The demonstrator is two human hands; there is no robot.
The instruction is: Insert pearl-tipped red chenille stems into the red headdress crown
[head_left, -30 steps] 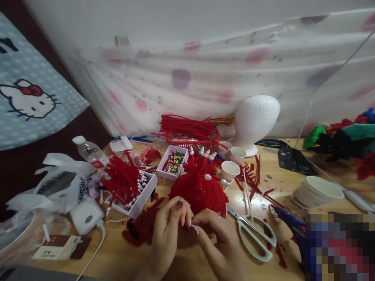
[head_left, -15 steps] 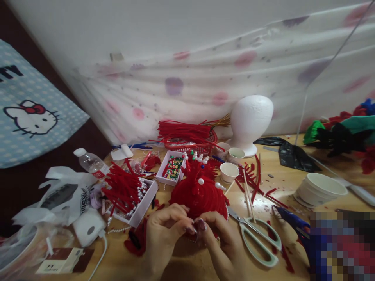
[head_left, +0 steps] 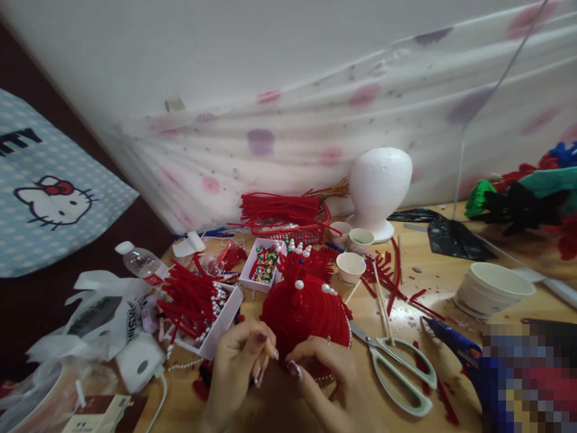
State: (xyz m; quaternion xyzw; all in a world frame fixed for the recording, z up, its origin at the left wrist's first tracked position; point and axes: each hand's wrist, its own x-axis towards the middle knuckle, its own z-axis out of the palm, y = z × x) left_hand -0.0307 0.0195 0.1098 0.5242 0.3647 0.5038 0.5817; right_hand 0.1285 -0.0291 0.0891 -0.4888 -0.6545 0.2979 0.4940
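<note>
A red fuzzy headpiece with white pearls on top and a beaded edge stands in front of me on the wooden table. My left hand is at its near left side, fingers curled together; anything between them is too small to make out. At its near edge my right hand has thumb and index finger bent toward each other, and whether they pinch something is unclear. Green-handled scissors lie just right of the headpiece. Left of it sits a white box with red stems and silver beads.
Behind are a box of coloured beads, a red basket, paper cups and a white foam head. To the right are stacked bowls and a blue glue gun; a bottle stands left.
My hands, whose fingertips met in front of the headpiece, have moved apart, the left one leftward. The view has shifted slightly.
</note>
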